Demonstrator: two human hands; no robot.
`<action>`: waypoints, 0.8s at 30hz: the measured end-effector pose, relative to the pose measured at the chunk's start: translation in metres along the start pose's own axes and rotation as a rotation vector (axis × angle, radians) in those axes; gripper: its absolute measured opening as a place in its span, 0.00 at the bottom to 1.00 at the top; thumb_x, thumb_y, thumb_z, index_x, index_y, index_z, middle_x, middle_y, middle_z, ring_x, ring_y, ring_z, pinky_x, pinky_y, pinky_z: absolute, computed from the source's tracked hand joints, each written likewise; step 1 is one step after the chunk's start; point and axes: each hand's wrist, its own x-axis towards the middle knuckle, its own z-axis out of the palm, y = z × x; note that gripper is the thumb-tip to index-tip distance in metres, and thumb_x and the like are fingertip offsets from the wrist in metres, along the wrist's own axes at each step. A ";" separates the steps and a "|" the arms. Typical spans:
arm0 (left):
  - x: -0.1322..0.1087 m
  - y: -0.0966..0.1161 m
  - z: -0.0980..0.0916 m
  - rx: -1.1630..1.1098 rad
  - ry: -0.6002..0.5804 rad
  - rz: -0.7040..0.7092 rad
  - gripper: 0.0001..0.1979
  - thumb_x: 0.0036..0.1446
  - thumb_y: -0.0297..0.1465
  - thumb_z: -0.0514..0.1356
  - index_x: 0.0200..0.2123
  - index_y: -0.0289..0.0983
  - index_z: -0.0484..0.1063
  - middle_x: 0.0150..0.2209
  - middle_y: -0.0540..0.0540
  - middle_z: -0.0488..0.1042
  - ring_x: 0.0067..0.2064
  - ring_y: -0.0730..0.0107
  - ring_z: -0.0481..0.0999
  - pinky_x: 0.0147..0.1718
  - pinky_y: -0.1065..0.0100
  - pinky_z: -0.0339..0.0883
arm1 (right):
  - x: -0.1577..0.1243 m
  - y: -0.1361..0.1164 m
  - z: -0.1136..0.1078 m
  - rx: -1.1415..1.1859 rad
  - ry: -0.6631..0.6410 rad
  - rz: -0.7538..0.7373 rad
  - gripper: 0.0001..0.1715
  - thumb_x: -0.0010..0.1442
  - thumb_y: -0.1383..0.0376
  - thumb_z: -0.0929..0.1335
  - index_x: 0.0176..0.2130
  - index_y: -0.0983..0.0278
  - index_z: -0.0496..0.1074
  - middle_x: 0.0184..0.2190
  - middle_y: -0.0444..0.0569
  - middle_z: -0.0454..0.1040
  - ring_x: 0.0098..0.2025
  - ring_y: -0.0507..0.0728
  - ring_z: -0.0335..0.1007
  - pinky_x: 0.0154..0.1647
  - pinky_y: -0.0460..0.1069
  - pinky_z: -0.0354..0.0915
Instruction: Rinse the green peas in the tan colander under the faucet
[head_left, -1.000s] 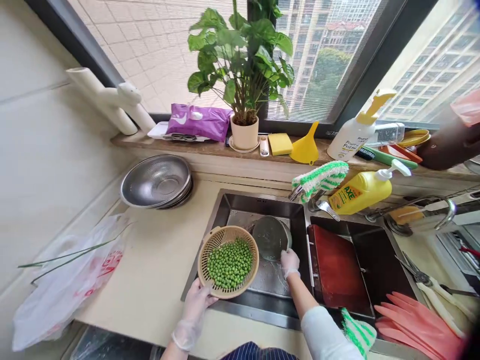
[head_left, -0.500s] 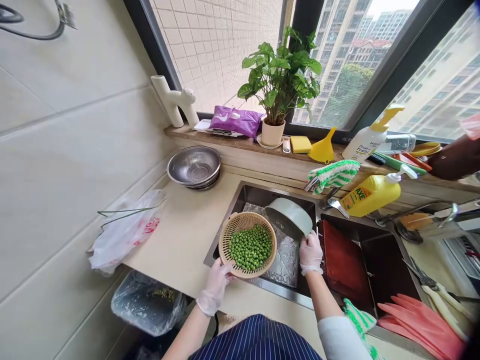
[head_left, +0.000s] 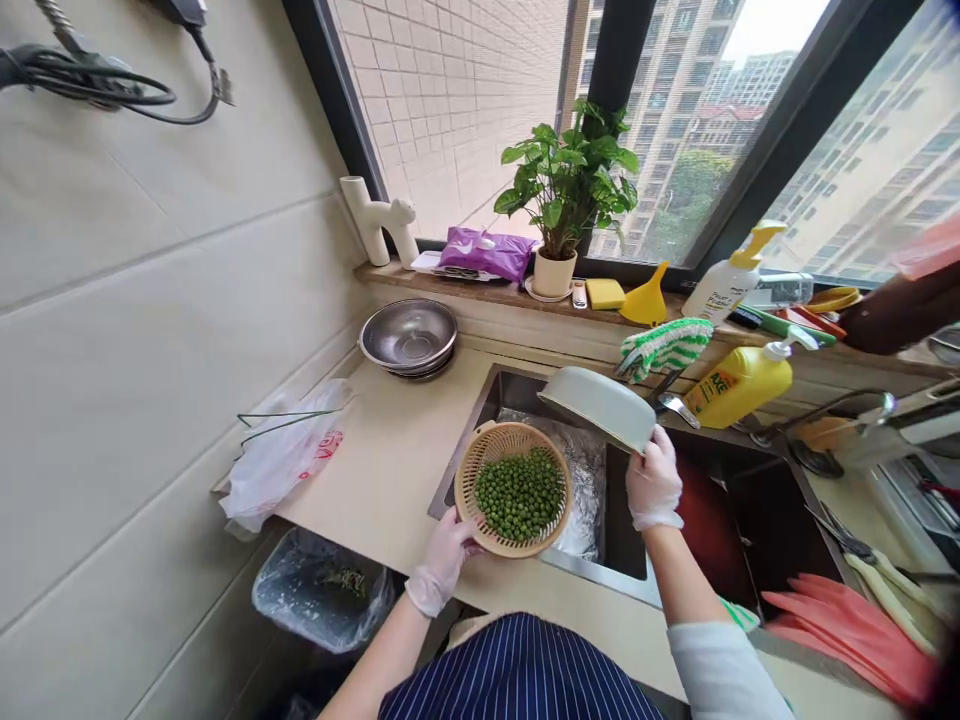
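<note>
My left hand [head_left: 442, 562], in a thin clear glove, grips the near rim of a beige plastic colander [head_left: 472, 462] full of green peas [head_left: 520, 492], held over the front of the steel sink [head_left: 584, 562]. My right hand [head_left: 653, 482], also gloved, holds a pale green bowl [head_left: 600, 404] by its edge. The bowl is tilted and lifted above the sink, just right of the colander.
Stacked steel bowls [head_left: 408, 338] and a white plastic bag [head_left: 283, 456] sit on the counter at left, above a lined bin [head_left: 322, 588]. A potted plant [head_left: 562, 195], yellow funnel [head_left: 648, 298] and soap bottles [head_left: 742, 382] stand behind the sink. Pink gloves [head_left: 847, 625] lie right. Another person's arm [head_left: 904, 312] reaches in at right.
My right hand has lifted the pale green bowl out of the sink and raised it to the right. The colander stays in my left hand. The view has pulled back and shifted left.
</note>
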 end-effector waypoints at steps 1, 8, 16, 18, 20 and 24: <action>0.001 0.000 -0.002 -0.013 -0.011 -0.008 0.12 0.49 0.26 0.61 0.40 0.39 0.70 0.39 0.42 0.77 0.33 0.64 0.77 0.29 0.68 0.71 | -0.003 0.000 0.002 -0.015 -0.032 0.004 0.13 0.60 0.67 0.62 0.28 0.65 0.73 0.56 0.58 0.72 0.41 0.56 0.76 0.30 0.44 0.66; 0.007 0.008 -0.012 -0.027 -0.036 -0.025 0.13 0.49 0.26 0.60 0.41 0.39 0.69 0.39 0.43 0.75 0.34 0.65 0.77 0.31 0.68 0.71 | -0.035 -0.012 0.013 -0.029 -0.218 0.101 0.14 0.60 0.69 0.60 0.27 0.65 0.71 0.58 0.57 0.70 0.44 0.56 0.74 0.31 0.45 0.65; 0.015 0.015 -0.016 -0.014 -0.059 -0.026 0.14 0.48 0.26 0.61 0.41 0.38 0.70 0.39 0.43 0.77 0.32 0.66 0.77 0.29 0.68 0.70 | -0.047 -0.015 0.010 0.096 -0.274 0.356 0.14 0.58 0.65 0.60 0.25 0.63 0.69 0.58 0.56 0.70 0.48 0.59 0.72 0.40 0.49 0.67; 0.015 0.016 -0.014 -0.003 -0.074 -0.025 0.14 0.49 0.26 0.61 0.41 0.38 0.70 0.39 0.42 0.77 0.33 0.65 0.77 0.29 0.68 0.71 | -0.051 -0.015 0.007 0.226 -0.313 0.511 0.12 0.55 0.62 0.61 0.26 0.62 0.70 0.52 0.57 0.74 0.51 0.62 0.70 0.43 0.51 0.67; 0.014 0.020 -0.011 -0.006 -0.091 -0.011 0.13 0.49 0.26 0.61 0.40 0.38 0.71 0.40 0.41 0.78 0.34 0.63 0.78 0.29 0.67 0.71 | -0.061 -0.020 0.003 0.336 -0.420 0.666 0.11 0.52 0.59 0.62 0.26 0.62 0.70 0.39 0.57 0.78 0.45 0.63 0.73 0.39 0.51 0.68; 0.003 0.038 -0.009 0.004 -0.106 0.001 0.13 0.49 0.29 0.63 0.40 0.39 0.71 0.40 0.41 0.78 0.36 0.61 0.79 0.28 0.68 0.71 | -0.089 -0.051 -0.006 0.542 -0.677 0.806 0.14 0.48 0.54 0.65 0.26 0.62 0.69 0.24 0.49 0.76 0.27 0.58 0.74 0.28 0.49 0.70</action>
